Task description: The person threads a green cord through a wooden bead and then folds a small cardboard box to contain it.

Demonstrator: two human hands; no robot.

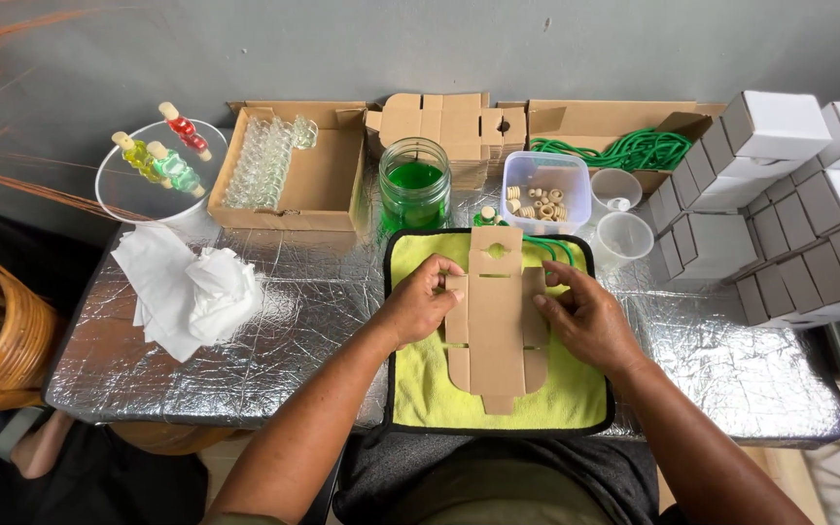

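Flat brown cardboard box blank [495,311] is lying unfolded on the yellow cloth [427,379], centre of the foil-covered table [323,321]. Left hand [422,301] is curling its fingers over the blank's left flap, pinching it. Right hand [587,316] is pressing on the right flap, fingers bent and partly closed. Behind are sitting a jar of green liquid [414,185], a tub of wooden beads [544,190], green cord [634,151]; white boxes [780,204] are stacking up at right.
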